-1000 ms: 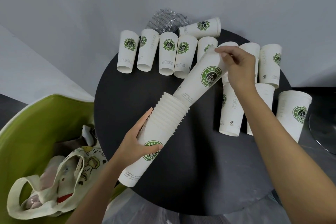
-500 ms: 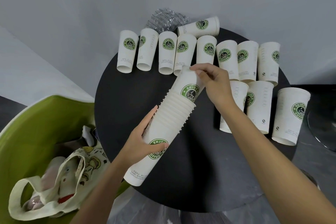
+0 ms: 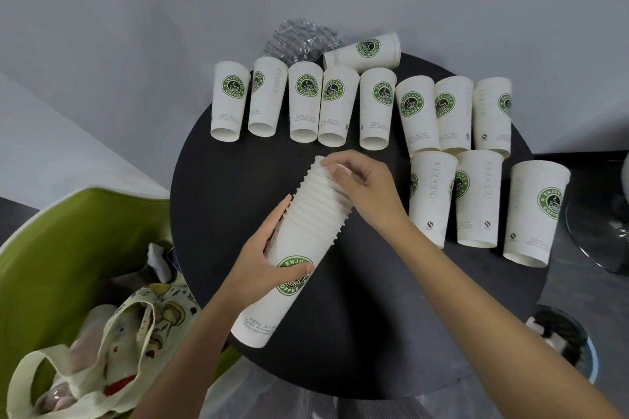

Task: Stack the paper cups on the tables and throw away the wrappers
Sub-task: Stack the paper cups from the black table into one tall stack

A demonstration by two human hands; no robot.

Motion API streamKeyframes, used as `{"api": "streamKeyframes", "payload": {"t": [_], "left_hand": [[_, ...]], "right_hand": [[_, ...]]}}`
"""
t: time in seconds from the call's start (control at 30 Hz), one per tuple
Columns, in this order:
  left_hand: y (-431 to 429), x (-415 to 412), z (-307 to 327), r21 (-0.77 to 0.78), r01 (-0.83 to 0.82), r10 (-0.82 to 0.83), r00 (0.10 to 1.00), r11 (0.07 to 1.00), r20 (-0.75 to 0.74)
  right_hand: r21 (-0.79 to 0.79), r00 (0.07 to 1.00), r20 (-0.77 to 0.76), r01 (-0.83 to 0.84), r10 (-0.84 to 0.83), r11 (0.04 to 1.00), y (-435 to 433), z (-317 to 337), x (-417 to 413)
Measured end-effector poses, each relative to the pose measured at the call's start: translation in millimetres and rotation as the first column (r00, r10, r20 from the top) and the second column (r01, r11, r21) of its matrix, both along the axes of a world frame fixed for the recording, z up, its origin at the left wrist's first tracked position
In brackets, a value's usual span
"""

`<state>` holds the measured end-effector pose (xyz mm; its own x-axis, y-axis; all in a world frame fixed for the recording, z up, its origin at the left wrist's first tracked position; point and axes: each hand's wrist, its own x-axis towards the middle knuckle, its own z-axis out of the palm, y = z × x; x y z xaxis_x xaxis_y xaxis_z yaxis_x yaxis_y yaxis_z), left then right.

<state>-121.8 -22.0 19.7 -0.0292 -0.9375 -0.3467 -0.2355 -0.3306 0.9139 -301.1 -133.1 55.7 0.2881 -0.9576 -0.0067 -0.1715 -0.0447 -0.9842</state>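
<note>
A stack of white paper cups [image 3: 306, 235] with a green coffee logo lies tilted over the round black table [image 3: 218, 180]. My left hand [image 3: 262, 262] grips the stack around its lower part near the logo. My right hand [image 3: 360, 184] holds the rim end of the stack, fingers curled on the topmost cup. Several single cups stand upside down along the far side [image 3: 377, 109] and at the right [image 3: 536, 211]; one lies on its side [image 3: 364, 53]. A crumpled clear wrapper [image 3: 299, 39] sits at the table's far edge.
A green chair [image 3: 51, 255] at the left holds a cream tote bag [image 3: 136, 333]. A glass table edge [image 3: 599, 214] shows at the right, and a round bin [image 3: 565, 340] stands on the floor at lower right. A grey wall lies behind.
My right hand has pushed the cup it held down into the stack, so it is now fully nested. The left hand kept its hold on the stack.
</note>
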Motion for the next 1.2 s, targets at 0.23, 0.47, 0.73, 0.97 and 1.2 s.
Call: {"api": "streamKeyframes", "payload": {"t": [0.23,0.47,0.73,0.97,1.2], "left_hand": [[-5,-1,0,0.024,0.022,-0.022,0.999,0.999,-0.023],[-7,-16,-3,0.033,0.04,-0.038,0.999,0.999,-0.038],[-5,-29,-13,0.05,0.022,-0.021,1.0,0.999,-0.007],[-8,-38,-15,0.044,0.004,-0.004,1.0,0.999,0.002],[-12,-40,-16,0.032,-0.007,0.006,0.999,0.999,0.041]], "right_hand": [[-0.013,0.999,-0.037,-0.024,0.024,1.0,3,-1,-3],[-0.047,0.996,-0.059,0.066,-0.068,0.997,-10,-6,-30],[-0.147,0.867,-0.449,0.169,-0.218,0.975,-69,-32,-113],[-0.085,0.705,-0.704,0.027,-0.08,0.996,-102,-45,-149],[0.011,0.711,-0.703,0.0,0.008,1.0,-112,-52,-148]]}}
